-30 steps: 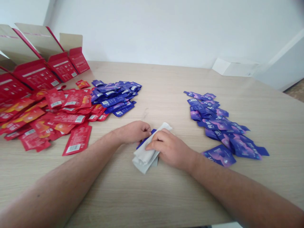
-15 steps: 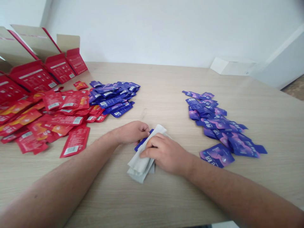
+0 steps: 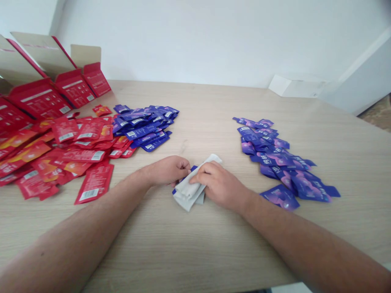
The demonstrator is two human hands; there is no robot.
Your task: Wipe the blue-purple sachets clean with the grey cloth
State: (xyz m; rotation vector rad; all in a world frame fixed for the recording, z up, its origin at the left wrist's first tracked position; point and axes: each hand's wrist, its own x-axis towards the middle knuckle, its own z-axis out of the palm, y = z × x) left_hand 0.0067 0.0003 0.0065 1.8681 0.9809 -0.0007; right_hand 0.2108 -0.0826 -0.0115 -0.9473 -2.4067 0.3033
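Head view: I have the folded grey cloth (image 3: 187,193) on the wooden table (image 3: 214,244) between my hands, its long axis running near-left to far-right. My right hand (image 3: 220,186) grips it from above. My left hand (image 3: 167,171) curls at the blue sachet (image 3: 176,191) under it; I cannot tell if it grips.

The white cloth (image 3: 187,195) now lies folded shorter under the right hand (image 3: 220,186).
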